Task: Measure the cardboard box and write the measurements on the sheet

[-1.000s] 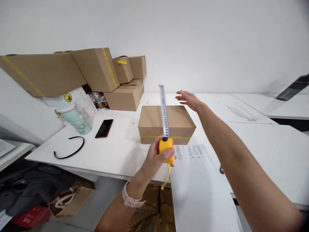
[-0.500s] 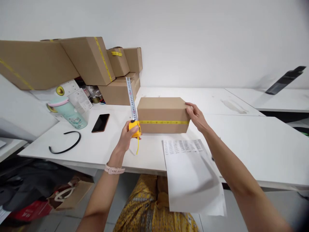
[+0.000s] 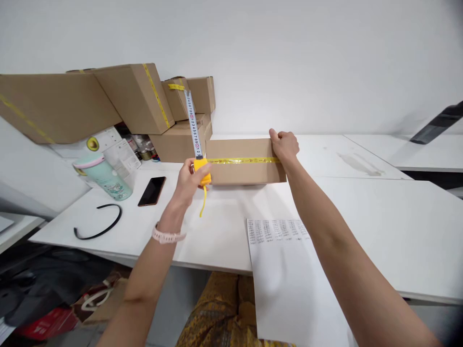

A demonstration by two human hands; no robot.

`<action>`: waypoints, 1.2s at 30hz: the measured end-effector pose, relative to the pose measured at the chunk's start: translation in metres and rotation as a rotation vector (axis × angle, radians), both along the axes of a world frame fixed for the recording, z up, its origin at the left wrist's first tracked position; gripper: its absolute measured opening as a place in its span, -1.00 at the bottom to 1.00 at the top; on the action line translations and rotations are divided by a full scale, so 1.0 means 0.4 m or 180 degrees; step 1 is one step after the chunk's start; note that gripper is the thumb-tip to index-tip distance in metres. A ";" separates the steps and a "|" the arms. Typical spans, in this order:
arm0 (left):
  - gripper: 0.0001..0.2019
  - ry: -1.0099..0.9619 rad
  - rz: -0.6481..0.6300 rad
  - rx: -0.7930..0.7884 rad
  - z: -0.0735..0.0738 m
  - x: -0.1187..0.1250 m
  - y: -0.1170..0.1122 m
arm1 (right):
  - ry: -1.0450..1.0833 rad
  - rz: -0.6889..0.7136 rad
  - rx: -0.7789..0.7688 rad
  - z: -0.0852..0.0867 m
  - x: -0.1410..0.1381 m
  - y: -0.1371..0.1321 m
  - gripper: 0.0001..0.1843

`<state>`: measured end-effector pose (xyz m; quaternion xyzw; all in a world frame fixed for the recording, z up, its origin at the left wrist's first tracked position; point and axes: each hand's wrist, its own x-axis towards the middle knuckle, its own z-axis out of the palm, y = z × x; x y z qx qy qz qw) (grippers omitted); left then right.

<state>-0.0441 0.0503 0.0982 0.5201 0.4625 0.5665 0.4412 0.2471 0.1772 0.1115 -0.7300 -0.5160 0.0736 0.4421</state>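
Observation:
My left hand [image 3: 190, 179] grips a yellow tape measure [image 3: 202, 172] beside the left end of a cardboard box [image 3: 246, 174]. Its numbered blade [image 3: 193, 124] sticks up and away, tilted slightly left, and a yellow wrist strap dangles below the case. Across the box runs a strip of yellow printed tape. My right hand [image 3: 285, 144] is closed over the box's upper right corner, thumb on the top edge. A sheet of paper [image 3: 285, 270] with rows of handwriting lies in front of the box and hangs over the table's front edge.
Several taped cardboard boxes [image 3: 133, 99] are stacked at the back left. A mint-green tumbler [image 3: 106, 178], a phone [image 3: 152, 191] and a black headband [image 3: 117, 219] lie or stand on the left of the white table [image 3: 379, 226]. A dark bottle-like object [image 3: 439, 123] leans at far right.
The box has tipped, so its taped face now shows more fully. My right hand has shifted from its right side onto the upper corner. The tape measure stays at the left end.

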 end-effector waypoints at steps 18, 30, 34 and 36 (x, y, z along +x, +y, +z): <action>-0.45 -0.0483 -0.1562 -0.0835 -0.227 0.268 -0.234 | -0.0469 0.0494 -0.0070 0.007 -0.009 -0.004 -0.31; -0.47 -0.0642 -0.1585 -0.0920 -0.261 0.335 -0.254 | -0.0553 0.0528 -0.0119 0.004 -0.004 0.015 -0.36; -0.45 -0.0302 -0.1463 -0.0954 -0.277 0.346 -0.244 | -0.0458 0.0498 -0.0143 0.002 -0.005 0.022 -0.38; -0.40 -0.0156 -0.1456 -0.1055 -0.284 0.347 -0.235 | -0.0421 0.0485 -0.0197 0.003 -0.007 0.023 -0.40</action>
